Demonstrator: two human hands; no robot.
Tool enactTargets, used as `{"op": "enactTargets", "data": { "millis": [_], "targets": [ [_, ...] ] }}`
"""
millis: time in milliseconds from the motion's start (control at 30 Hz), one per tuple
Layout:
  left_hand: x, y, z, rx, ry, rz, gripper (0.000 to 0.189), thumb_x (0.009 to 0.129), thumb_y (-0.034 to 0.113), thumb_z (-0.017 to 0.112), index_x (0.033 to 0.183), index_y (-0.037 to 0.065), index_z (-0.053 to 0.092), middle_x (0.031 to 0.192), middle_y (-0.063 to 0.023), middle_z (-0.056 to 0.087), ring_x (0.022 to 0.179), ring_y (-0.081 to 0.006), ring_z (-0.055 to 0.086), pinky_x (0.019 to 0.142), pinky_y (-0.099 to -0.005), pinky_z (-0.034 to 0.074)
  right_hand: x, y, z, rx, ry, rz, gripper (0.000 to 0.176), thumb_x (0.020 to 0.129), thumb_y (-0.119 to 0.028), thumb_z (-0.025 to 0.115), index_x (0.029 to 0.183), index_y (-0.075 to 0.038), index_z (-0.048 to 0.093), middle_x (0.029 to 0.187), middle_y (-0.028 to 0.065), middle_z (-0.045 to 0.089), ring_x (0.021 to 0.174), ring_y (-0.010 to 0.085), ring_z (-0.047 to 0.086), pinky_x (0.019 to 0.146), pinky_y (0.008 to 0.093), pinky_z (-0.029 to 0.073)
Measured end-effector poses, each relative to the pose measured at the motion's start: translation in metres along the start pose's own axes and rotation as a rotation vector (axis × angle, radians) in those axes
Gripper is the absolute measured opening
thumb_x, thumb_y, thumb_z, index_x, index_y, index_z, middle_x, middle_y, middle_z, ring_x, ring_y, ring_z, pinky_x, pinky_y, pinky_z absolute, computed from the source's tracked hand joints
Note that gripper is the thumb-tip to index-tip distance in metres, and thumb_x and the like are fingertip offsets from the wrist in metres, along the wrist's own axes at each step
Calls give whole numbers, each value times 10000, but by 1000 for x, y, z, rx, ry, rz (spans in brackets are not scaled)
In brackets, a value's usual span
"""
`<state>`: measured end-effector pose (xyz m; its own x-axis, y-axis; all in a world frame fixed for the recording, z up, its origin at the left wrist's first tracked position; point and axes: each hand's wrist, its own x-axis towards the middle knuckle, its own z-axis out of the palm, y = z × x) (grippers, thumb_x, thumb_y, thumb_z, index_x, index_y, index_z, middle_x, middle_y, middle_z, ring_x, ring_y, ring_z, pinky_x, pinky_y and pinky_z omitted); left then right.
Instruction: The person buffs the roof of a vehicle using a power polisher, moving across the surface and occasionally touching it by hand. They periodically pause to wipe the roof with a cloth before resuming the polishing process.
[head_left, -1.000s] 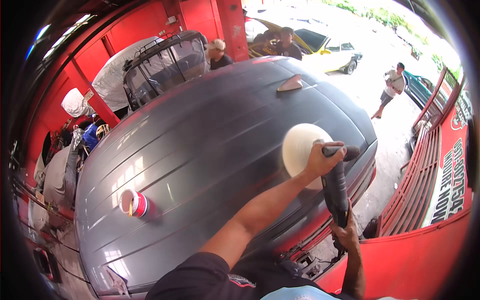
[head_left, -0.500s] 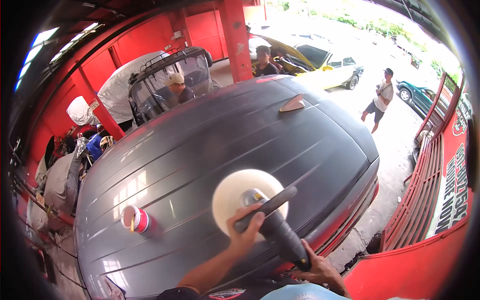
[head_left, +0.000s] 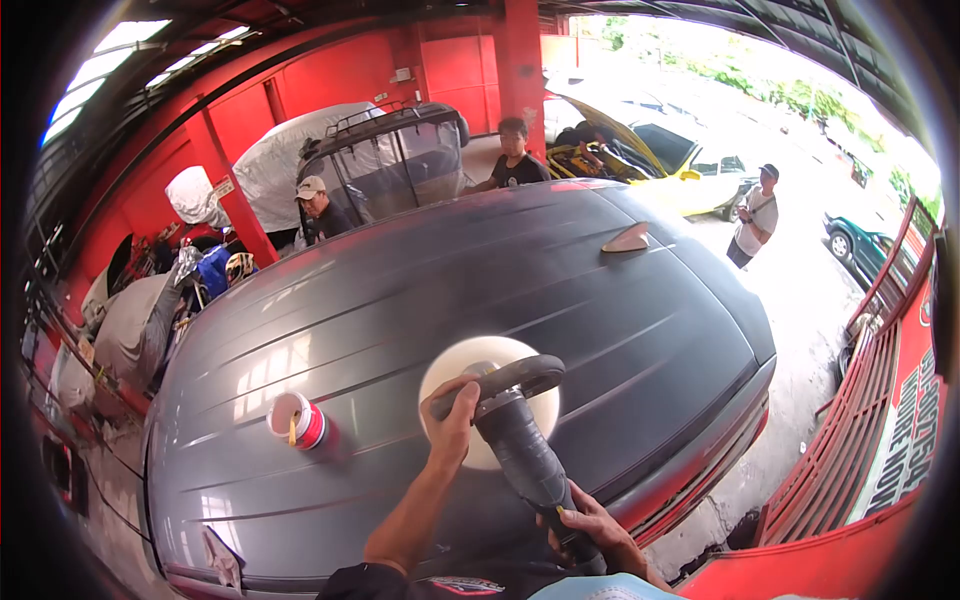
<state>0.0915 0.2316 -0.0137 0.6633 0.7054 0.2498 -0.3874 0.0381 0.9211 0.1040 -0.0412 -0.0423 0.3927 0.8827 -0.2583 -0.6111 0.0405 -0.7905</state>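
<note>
Gripping one polisher (head_left: 522, 445), two hands (head_left: 455, 425) (head_left: 602, 530); one bucket (head_left: 311, 424) on one roof (head_left: 385, 300)

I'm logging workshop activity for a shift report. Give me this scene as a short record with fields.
Tool: polisher with a round white pad
Left hand: grips the looped front handle
Right hand: grips the rear of the body
Surface: dark grey, ridged vehicle roof, under the pad
On roof: red-and-white tub holding a stick; fin-shaped antenna
Roof's near edge: cloth
Beyond roof: person in a light cap; person in a dark shirt
Pad spinning: cannot tell
</note>
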Motion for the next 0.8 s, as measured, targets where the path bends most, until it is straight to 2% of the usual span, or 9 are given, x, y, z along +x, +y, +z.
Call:
{"op": "enactTargets", "data": {
  "millis": [133,200,233,300,333,467,533,667,800],
  "targets": [
    [5,11,11,-27,32,15,261,934,185,684,1049,-49,701,702,29,544,619,-37,454,585,-211,370,3,-13,11,-9,17,39,726,838,-313,713,1436,-87,369,997,142,619,655,200,668,487,335,556],
    [9,13,7,58,-41,-121,455,935,212,694,1289,-53,589,923,-42,625,773,-91,566,725,-251,479,3,-16,15,3,87,31,688,852,-295,689,1429,-92,374,948,143,620,637,213,662,487,353,557],
    [7,12,2,58,-22,-116,455,935,212,694,1289,-53,589,923,-42,625,773,-91,566,725,-251,479,4,-16,17,-6,74,43,688,852,-295,689,1429,-92,374,948,143,620,637,213,662,487,353,557],
    [0,2,-12,283,-21,143,720,939,241,689,1503,-34,335,1260,-145,584,1092,-209,597,970,-360,480,7,-14,20,73,157,1,633,871,-294,659,1407,-97,386,910,146,614,607,232,647,475,369,552],
    [-10,2,-33,492,-81,97,999,877,320,752,1559,-21,107,1449,-290,435,1329,-391,467,1120,-474,360,9,-14,17,68,142,6,633,871,-294,659,1407,-97,386,910,146,614,607,232,647,475,369,552],
    [-128,17,-126,1435,-143,270,939,824,423,776,1505,-30,315,1471,-311,396,1382,-467,364,1159,-558,261,23,-20,-12,92,130,-51,553,912,-254,610,1396,-117,379,876,136,573,581,223,619,486,379,535],
    [-206,29,-164,1628,-62,21,884,829,488,744,1460,-32,408,1491,-310,373,1425,-451,314,1165,-595,218,26,-28,-20,83,161,-95,467,938,-265,569,1344,-116,393,852,139,573,542,235,604,443,391,531],
    [-281,23,-183,1687,173,-241,882,843,540,698,1478,8,393,1537,-285,317,1454,-466,249,1178,-616,149,33,-27,-46,90,149,-72,411,956,-327,547,1276,-94,437,844,128,578,534,239,603,427,388,527],
    [-269,32,-181,1635,207,-83,823,874,592,627,1486,77,429,1545,-254,345,1473,-426,248,1196,-599,130,48,-15,-78,182,116,-27,438,971,-475,515,1149,-75,501,844,108,585,522,229,582,412,373,513]
  ]
}}
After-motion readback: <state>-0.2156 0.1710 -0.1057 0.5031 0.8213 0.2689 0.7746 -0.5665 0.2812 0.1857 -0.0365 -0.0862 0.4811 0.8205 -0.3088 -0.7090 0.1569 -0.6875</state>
